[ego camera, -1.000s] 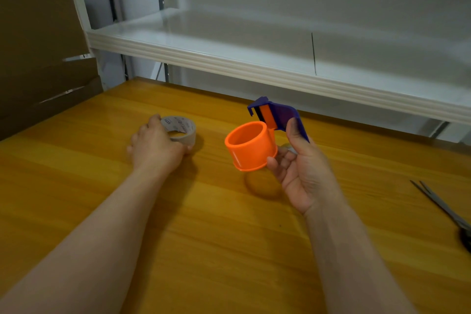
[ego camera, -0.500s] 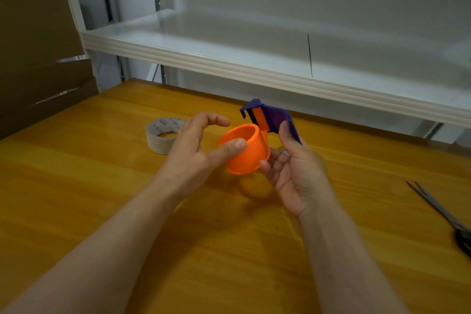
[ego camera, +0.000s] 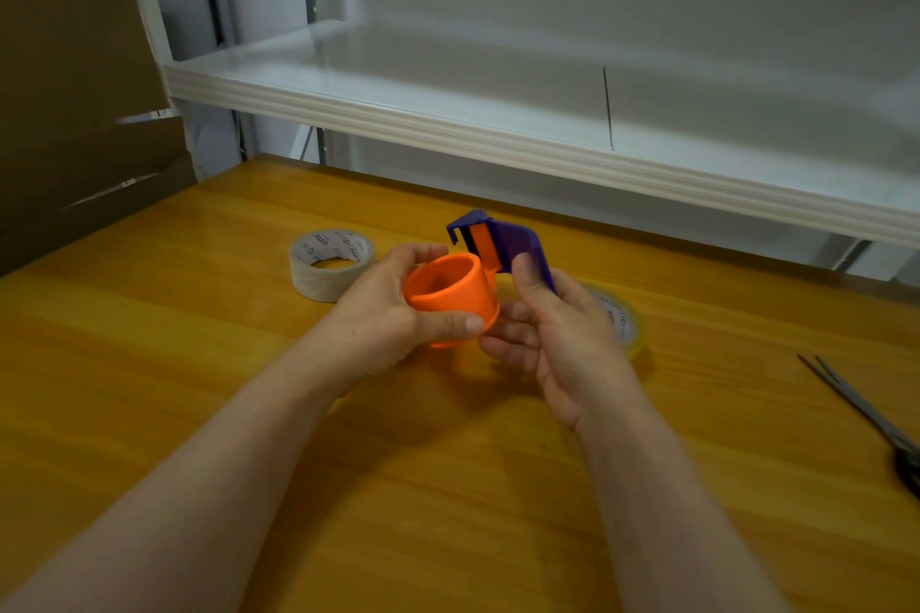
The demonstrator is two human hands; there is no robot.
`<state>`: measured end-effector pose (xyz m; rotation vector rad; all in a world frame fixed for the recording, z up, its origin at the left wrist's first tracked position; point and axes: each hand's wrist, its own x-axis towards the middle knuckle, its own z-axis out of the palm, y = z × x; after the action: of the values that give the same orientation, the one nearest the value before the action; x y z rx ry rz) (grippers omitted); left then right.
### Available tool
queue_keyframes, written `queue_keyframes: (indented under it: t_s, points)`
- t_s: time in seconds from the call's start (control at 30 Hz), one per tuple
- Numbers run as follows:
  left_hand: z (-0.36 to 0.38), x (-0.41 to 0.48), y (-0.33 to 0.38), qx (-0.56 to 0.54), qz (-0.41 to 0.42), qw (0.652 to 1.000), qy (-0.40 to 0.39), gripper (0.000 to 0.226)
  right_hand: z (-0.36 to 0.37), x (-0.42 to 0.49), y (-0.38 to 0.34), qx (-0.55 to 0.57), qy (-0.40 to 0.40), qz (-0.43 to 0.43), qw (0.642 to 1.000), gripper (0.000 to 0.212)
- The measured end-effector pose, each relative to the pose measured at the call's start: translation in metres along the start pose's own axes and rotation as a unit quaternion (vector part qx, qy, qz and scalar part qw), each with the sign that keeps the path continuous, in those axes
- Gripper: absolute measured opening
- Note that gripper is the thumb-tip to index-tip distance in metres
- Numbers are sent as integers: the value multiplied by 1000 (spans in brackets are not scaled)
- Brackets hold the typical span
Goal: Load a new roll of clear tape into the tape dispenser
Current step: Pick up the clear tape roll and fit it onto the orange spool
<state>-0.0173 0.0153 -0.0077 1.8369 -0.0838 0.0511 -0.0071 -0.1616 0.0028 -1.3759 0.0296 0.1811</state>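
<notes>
Moved across from the beige roll (ego camera: 329,265), the left hand (ego camera: 383,316) is now wrapped round the orange drum (ego camera: 448,291) of the tape dispenser (ego camera: 508,241), apparently to steady it for loading, while its purple handle is pinched by the curled right hand (ego camera: 560,336); the clear tape roll (ego camera: 622,320) is left on the table (ego camera: 448,488) behind that hand

Tabletop (ego camera: 448,488) open in front; scissors (ego camera: 846,392) right, shelf (ego camera: 448,127) overhead behind.

Two hands were in view: the left hand (ego camera: 383,314) and the right hand (ego camera: 562,334). There was one tape dispenser (ego camera: 503,241), purple with an orange drum. Two tape rolls lay on the single table (ego camera: 448,488): a pale roll (ego camera: 331,264) and a clear roll (ego camera: 620,319). There was one pair of scissors (ego camera: 866,418) and one white shelf (ego camera: 448,80).
</notes>
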Motion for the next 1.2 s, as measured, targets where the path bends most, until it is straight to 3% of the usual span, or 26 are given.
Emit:
queue_keyframes:
  t_s: [0.17,0.33,0.43,0.6,1.0,1.2]
  points:
    - [-6,4,-6,22,-26,999,4,91,0,1,1,-133,45,-62,988,45]
    - [-8,9,-11,55,-37,998,-4,83,1,2,6,-237,29,-83,967,28]
    - [-9,11,-13,84,-45,995,4,84,1,0,5,-349,24,-108,930,44]
    - [-11,13,-14,109,-53,992,20,84,3,-1,3,-480,38,-137,866,48]
    - [-13,11,-9,168,-78,983,12,90,7,-2,3,-570,53,-120,811,51]
    - [-12,12,-10,190,-89,978,14,93,7,-2,4,-580,46,-122,804,53]
